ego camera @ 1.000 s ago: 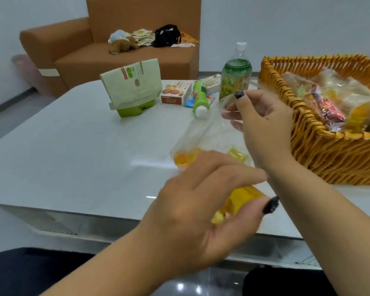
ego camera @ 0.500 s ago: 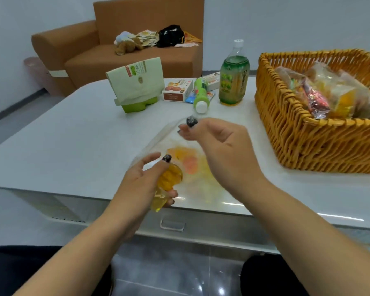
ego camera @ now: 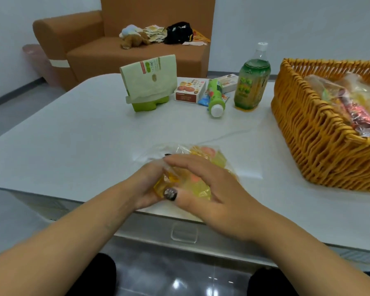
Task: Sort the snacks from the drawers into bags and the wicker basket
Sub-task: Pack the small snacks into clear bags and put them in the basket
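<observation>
A clear plastic bag with yellow and orange jelly snacks lies on the white table near its front edge. My left hand grips a yellow jelly cup at the bag's near end. My right hand lies over the bag, its fingers curled on the plastic beside the left hand. A wicker basket at the right holds several wrapped snacks.
At the back of the table stand a green tissue holder, a snack box, a lying green bottle and an upright drink bottle. A closed drawer handle sits under the table edge. A brown sofa stands behind.
The bag has come down from the air onto the table. My right hand has dropped from the bag's top edge onto the bag, and both hands have closed together at its near end.
</observation>
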Demonstrator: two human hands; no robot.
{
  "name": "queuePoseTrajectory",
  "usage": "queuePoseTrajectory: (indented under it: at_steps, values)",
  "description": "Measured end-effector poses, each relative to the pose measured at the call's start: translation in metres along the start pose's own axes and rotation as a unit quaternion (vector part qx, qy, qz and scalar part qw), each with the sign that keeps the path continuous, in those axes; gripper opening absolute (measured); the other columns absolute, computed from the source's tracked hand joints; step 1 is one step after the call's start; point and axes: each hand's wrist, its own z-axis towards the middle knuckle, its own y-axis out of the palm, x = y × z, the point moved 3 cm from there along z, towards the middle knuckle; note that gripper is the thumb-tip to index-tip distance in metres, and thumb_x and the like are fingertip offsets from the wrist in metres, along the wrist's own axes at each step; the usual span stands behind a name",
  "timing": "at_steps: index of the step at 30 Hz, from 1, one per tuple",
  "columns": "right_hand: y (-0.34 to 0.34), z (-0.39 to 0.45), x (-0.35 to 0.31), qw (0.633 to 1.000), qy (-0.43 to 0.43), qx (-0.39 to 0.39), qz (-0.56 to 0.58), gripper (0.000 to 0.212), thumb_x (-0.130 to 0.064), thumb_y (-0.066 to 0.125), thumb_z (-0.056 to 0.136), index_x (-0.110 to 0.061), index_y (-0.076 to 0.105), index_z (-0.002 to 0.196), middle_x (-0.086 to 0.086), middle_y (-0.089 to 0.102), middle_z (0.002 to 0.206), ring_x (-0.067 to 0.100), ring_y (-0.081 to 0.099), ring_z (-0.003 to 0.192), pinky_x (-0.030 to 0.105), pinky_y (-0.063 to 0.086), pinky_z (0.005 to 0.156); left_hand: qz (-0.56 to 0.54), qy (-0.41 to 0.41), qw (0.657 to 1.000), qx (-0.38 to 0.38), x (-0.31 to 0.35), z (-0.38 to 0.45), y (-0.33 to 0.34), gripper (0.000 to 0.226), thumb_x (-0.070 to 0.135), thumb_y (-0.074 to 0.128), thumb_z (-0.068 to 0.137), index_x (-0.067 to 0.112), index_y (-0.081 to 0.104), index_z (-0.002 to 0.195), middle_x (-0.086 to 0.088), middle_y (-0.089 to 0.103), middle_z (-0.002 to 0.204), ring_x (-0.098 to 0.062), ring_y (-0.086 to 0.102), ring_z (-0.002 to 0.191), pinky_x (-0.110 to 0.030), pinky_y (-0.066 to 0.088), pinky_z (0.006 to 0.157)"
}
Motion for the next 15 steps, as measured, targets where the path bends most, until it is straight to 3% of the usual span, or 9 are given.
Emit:
queuePoseTrajectory:
  at_steps: [3, 4, 6, 8, 11, 13, 15]
  values:
    - [-0.022, 0.014, 0.017, 0.996, 0.022, 0.083, 0.005, 0.049, -0.057, 0.043, 0.088, -0.033, 0.056, 0.128, -0.027, 0.054, 0.123, -0.013, 0.046, 0.117, 0.004, 0.033, 0.096, 0.100, -0.021, 0.995, 0.007, 0.012, 0.005, -0.021, 0.020, 0.014, 0.053, 0.093, 0.013, 0.066, 0.077, -0.002, 0.061, 0.063, -0.014, 0.053, 0.052, -0.023, 0.043, 0.049]
    - [-0.030, 0.018, 0.025, 0.992, 0.049, 0.119, -0.005, 0.043, -0.054, 0.043, 0.091, -0.033, 0.057, 0.126, -0.029, 0.054, 0.119, -0.013, 0.047, 0.114, 0.004, 0.034, 0.095, 0.132, -0.027, 0.991, 0.007, 0.017, 0.005, -0.030, 0.015, 0.019, 0.061, 0.089, 0.009, 0.070, 0.083, -0.005, 0.063, 0.066, -0.014, 0.053, 0.049, -0.022, 0.044, 0.046]
    - [-0.041, 0.026, 0.043, 0.981, 0.123, 0.145, -0.047, 0.038, -0.049, 0.047, 0.096, -0.033, 0.056, 0.129, -0.021, 0.054, 0.125, -0.006, 0.049, 0.114, 0.013, 0.038, 0.096, 0.198, -0.033, 0.979, -0.012, 0.025, -0.004, -0.049, 0.035, 0.034, 0.074, 0.067, 0.006, 0.078, 0.089, -0.008, 0.066, 0.072, -0.014, 0.053, 0.047, -0.023, 0.045, 0.043]
    - [-0.043, 0.028, 0.061, 0.968, 0.209, 0.066, -0.119, 0.048, -0.050, 0.049, 0.094, -0.032, 0.045, 0.138, -0.009, 0.043, 0.143, 0.005, 0.044, 0.121, 0.021, 0.035, 0.096, 0.238, -0.047, 0.969, -0.035, 0.027, -0.016, -0.068, 0.056, 0.047, 0.072, 0.052, 0.009, 0.079, 0.092, -0.010, 0.065, 0.074, -0.015, 0.050, 0.047, -0.024, 0.044, 0.042]
    - [-0.033, 0.025, 0.072, 0.944, 0.253, -0.073, -0.199, 0.076, -0.064, 0.046, 0.087, -0.035, 0.019, 0.152, -0.002, 0.012, 0.159, 0.018, 0.020, 0.144, 0.033, 0.026, 0.114, 0.203, -0.044, 0.977, -0.035, 0.028, -0.030, -0.087, 0.068, 0.060, 0.086, 0.042, 0.008, 0.078, 0.086, -0.013, 0.063, 0.079, -0.017, 0.049, 0.047, -0.026, 0.042, 0.040]
    - [-0.026, 0.023, 0.073, 0.938, 0.250, -0.098, -0.221, 0.084, -0.068, 0.044, 0.085, -0.035, 0.006, 0.154, -0.001, -0.003, 0.162, 0.021, 0.006, 0.149, 0.037, 0.016, 0.118, 0.151, -0.028, 0.988, -0.019, 0.028, -0.034, -0.098, 0.071, 0.061, 0.090, 0.031, 0.011, 0.077, 0.080, -0.012, 0.064, 0.077, -0.017, 0.047, 0.048, -0.025, 0.041, 0.040]
    - [-0.021, 0.023, 0.074, 0.937, 0.250, -0.092, -0.226, 0.086, -0.068, 0.042, 0.086, -0.035, 0.000, 0.153, -0.002, -0.009, 0.162, 0.021, 0.000, 0.149, 0.037, 0.012, 0.118, 0.084, -0.022, 0.995, -0.044, 0.026, -0.037, -0.101, 0.070, 0.055, 0.092, 0.039, 0.015, 0.078, 0.095, -0.010, 0.061, 0.077, -0.013, 0.047, 0.044, -0.023, 0.041, 0.042]
